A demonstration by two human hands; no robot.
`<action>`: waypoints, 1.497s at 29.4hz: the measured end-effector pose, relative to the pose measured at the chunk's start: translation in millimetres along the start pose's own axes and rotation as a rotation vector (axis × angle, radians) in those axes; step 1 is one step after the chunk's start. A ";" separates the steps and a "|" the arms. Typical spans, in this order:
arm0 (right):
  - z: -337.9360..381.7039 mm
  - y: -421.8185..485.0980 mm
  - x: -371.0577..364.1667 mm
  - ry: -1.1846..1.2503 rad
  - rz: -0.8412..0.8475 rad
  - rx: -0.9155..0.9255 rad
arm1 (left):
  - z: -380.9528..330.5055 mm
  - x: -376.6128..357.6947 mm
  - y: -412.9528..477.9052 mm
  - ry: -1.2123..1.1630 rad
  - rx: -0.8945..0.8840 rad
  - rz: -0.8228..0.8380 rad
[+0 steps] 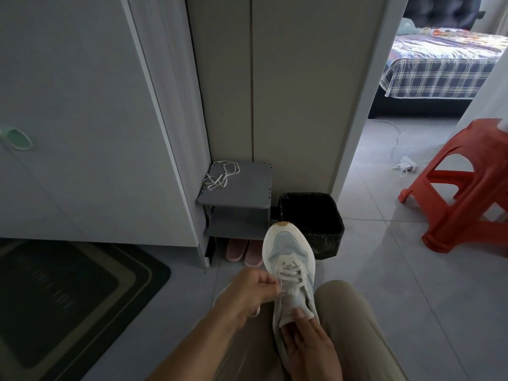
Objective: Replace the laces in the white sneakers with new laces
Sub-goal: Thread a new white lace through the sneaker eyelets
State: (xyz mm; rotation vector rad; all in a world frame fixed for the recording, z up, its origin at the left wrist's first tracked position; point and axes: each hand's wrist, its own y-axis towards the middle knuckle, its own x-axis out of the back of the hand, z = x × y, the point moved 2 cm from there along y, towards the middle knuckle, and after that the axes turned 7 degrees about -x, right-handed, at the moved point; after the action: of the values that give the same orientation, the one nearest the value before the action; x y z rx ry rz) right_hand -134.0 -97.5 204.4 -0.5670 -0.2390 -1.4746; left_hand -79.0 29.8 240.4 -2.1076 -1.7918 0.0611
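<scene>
Fingers first: my left hand [251, 291] has its fingers [268, 281] curled and pinched together on the lace [290, 273], right beside the eyelets. The right hand [306, 346] is wrapped round the collar end of the white sneaker [288, 259], thumb up on the tongue. The shoe sits propped along my thigh, toe pointing away and hanging over the floor.

What I'd worry about from here:
- If I tug sideways with the left while the right only has the soft collar, the shoe could twist out and drop toe-first, and the bin is just beyond it.
- The lace is crossed through only the lower eyelets. If the pinch slips, the end could slide back through a hole.
- A loose lace [220, 174] is lying in a tangle on top of the grey shoe rack [242, 193]. I can't tell whether it's the old one or the new one, so a mix-up is possible, and the loops look like they'd knot if I grabbed it in a hurry.

Containers: the black bin [313, 213] next to the rack has a dark bag as a liner, and I can't make out anything inside it. The rack has that lace on its top shelf, and a pair of pink slippers [244, 250] is tucked underneath on the floor.
</scene>
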 end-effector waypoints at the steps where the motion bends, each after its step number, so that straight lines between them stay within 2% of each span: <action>1: -3.9 2.2 -2.0 0.251 -0.033 -0.152 | 1.0 -1.7 -0.8 -0.074 0.024 -0.002; 2: 0.1 1.8 -4.7 0.433 -0.050 -0.232 | 2.3 -3.9 -0.7 -0.114 0.038 -0.004; 4: 3.4 -4.2 -4.4 0.560 -0.015 -0.169 | 2.8 -8.4 0.2 -0.145 0.049 0.001; 7: -5.8 -8.6 0.1 0.205 0.083 -0.081 | 1.3 -9.7 1.8 -0.159 0.055 0.015; 8: -5.6 -11.4 8.4 0.157 0.099 -0.053 | 1.7 -8.8 2.1 -0.162 0.059 0.014; 10: -2.7 -9.6 27.7 0.076 0.181 -0.109 | 3.7 -7.9 1.7 -0.180 0.070 0.007; 11: 5.0 -10.9 40.6 -0.051 0.238 -0.113 | 4.3 -7.3 1.2 -0.189 0.072 0.003; 13: 7.2 1.1 59.4 -0.023 0.113 -0.192 | 5.8 -8.1 1.5 -0.208 0.072 -0.005; 16: 16.9 16.3 69.3 -0.085 -0.112 -0.030 | 5.5 -12.0 1.2 -0.245 0.088 -0.024; 20: 30.8 43.3 59.2 -0.357 -0.033 0.112 | 4.9 -16.0 -5.5 -0.244 0.087 -0.115; 22: 33.7 49.1 58.7 -0.375 0.011 0.096 | 4.9 -17.3 -7.4 -0.253 0.064 -0.164; 27: 29.7 51.3 59.4 -0.218 0.053 0.022 | 3.9 -22.0 -9.9 -0.299 0.025 -0.148; 30: 26.7 52.5 56.4 -0.209 0.045 0.011 | 0.7 -19.3 -9.7 -0.161 -0.067 -0.152; 34: 39.4 44.2 59.6 -0.241 -0.164 0.197 | -7.5 -7.6 -8.2 -0.008 -0.235 -0.191; 36: 43.5 40.6 78.4 -0.118 -0.301 0.229 | 0.3 5.6 -3.5 0.048 -0.285 -0.307; 39: 27.9 46.1 128.8 0.230 -0.434 0.108 | 23.1 27.7 -2.9 0.130 -0.288 -0.525; 42: -26.3 45.8 197.4 0.614 -0.596 -0.121 | 45.1 30.3 -3.5 0.160 -0.244 -0.463; 43: -47.2 42.2 215.8 0.596 -0.627 -0.178 | 47.6 27.9 -5.1 0.174 -0.253 -0.431; 44: -67.6 41.5 232.2 0.464 -0.685 -0.239 | 47.1 25.3 -7.3 0.187 -0.273 -0.410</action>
State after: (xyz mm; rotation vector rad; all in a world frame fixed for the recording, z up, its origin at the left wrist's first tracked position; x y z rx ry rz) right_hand -82.4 -332.8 251.1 -0.3207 0.1300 -2.2727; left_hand -93.8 66.8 204.0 -1.7915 -2.1687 -0.4962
